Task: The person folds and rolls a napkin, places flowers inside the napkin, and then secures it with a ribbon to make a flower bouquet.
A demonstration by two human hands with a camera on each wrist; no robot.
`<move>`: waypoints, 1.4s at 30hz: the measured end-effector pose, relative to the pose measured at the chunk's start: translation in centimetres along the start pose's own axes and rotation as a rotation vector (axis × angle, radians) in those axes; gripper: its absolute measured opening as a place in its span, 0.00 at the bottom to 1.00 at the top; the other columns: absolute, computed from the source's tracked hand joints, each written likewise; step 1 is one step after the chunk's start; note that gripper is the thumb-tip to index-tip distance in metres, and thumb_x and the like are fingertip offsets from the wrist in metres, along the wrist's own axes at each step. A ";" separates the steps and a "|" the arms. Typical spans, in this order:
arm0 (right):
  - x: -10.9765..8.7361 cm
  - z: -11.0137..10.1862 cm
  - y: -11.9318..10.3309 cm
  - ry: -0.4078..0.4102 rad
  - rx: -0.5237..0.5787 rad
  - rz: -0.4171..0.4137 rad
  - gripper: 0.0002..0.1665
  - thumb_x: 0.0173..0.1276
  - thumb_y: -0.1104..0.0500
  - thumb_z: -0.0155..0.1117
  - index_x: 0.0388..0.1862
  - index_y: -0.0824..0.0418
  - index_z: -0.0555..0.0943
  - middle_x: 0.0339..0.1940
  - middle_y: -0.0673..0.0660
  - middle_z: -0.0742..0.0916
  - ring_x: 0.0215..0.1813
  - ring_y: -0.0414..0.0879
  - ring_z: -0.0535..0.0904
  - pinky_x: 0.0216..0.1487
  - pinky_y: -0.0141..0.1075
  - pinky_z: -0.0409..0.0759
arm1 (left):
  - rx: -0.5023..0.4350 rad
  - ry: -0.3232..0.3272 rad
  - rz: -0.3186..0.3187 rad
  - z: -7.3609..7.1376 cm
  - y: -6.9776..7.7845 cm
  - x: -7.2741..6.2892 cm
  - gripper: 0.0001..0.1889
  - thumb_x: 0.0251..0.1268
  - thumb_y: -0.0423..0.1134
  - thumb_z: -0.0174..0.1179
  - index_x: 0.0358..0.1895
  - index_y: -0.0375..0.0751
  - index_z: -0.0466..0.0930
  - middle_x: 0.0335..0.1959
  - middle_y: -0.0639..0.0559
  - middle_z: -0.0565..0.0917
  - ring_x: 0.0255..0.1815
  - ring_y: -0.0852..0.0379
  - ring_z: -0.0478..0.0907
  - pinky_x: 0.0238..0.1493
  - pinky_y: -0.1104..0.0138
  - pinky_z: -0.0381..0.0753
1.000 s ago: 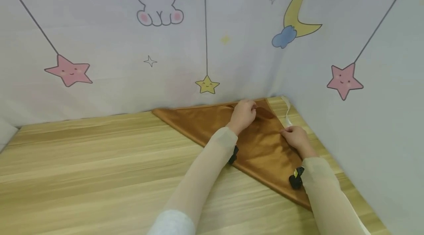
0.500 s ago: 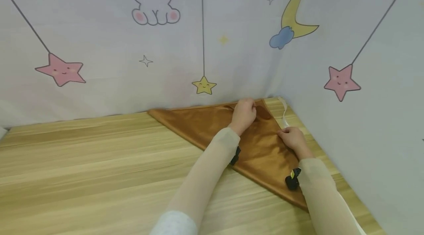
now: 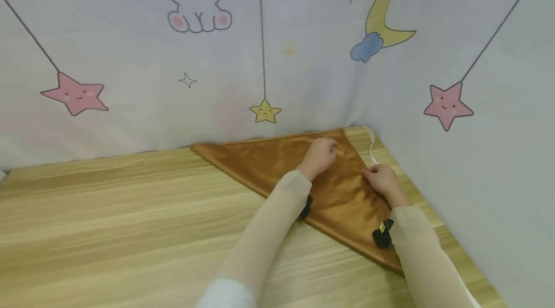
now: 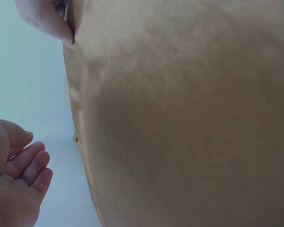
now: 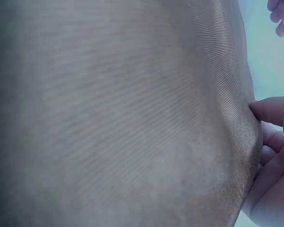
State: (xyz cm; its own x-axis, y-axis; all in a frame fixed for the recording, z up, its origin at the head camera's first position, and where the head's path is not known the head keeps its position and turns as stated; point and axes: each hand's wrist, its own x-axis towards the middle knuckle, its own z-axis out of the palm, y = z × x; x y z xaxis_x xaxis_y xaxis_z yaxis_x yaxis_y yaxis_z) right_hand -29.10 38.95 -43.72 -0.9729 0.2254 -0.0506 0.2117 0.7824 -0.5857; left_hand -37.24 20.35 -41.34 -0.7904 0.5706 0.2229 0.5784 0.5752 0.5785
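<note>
While the right hand (image 3: 383,180) pinches the right edge of the brown cloth (image 3: 260,158) between thumb and fingers, the left hand (image 3: 320,154) holds nothing: its fingers are loosely curled above the cloth's far part, and the left wrist view shows a gap between them and the edge. The cloth lies toward the far right of the wooden table (image 3: 108,211) as a rough triangle, its far edge close along the patterned backdrop (image 3: 130,105), its long near edge slanting from far left to near right.

The chief risk, I judge, lies in that one-sided hold. Should the right hand pull alone, the cloth would probably swing askew, since no fingers grip its far corner. The fabric looks glossy and slick, so a fingertip pinch could slip; if there are several layers at that edge, which I cannot tell, the pinch might catch only the top one. Creases run to the left of the right hand, and a tug there could deepen them. The black device (image 3: 382,235) at the right sleeve (image 3: 416,245) sits low over the near right part and may ruck it. The white strip (image 3: 372,146), just beyond the right hand, could get gathered up with the edge.
</note>
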 end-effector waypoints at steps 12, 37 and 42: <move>0.2 -0.1 0.1 -0.013 0.018 0.005 0.23 0.72 0.54 0.51 0.46 0.74 0.80 0.48 0.72 0.81 0.46 0.64 0.77 0.49 0.51 0.75 | 0.038 -0.055 0.024 -0.8 0.1 -1.7 0.15 0.71 0.32 0.50 0.56 0.34 0.79 0.56 0.45 0.82 0.58 0.53 0.77 0.57 0.66 0.75; -0.2 -0.7 0.2 -0.031 0.000 0.023 0.24 0.69 0.56 0.47 0.48 0.76 0.77 0.48 0.74 0.80 0.46 0.64 0.76 0.47 0.49 0.75 | 0.117 -0.325 0.115 -2.3 1.0 -10.6 0.06 0.66 0.34 0.57 0.39 0.37 0.82 0.27 0.55 0.79 0.27 0.65 0.72 0.32 0.76 0.70; -0.3 -1.2 0.0 -0.067 0.023 0.011 0.21 0.69 0.57 0.48 0.41 0.75 0.79 0.39 0.70 0.81 0.39 0.59 0.77 0.38 0.42 0.75 | 0.133 -0.378 0.140 -2.0 0.9 -12.4 0.09 0.66 0.35 0.59 0.26 0.43 0.74 0.18 0.59 0.65 0.20 0.65 0.60 0.24 0.75 0.60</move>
State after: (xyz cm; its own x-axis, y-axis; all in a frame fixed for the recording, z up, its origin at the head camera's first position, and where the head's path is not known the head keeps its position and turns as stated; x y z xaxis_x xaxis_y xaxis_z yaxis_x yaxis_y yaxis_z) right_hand -28.72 39.54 -42.76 -0.9747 0.1941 -0.1110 0.2213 0.7663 -0.6032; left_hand -27.34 12.62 -41.97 -0.5866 0.8095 -0.0255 0.7156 0.5328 0.4517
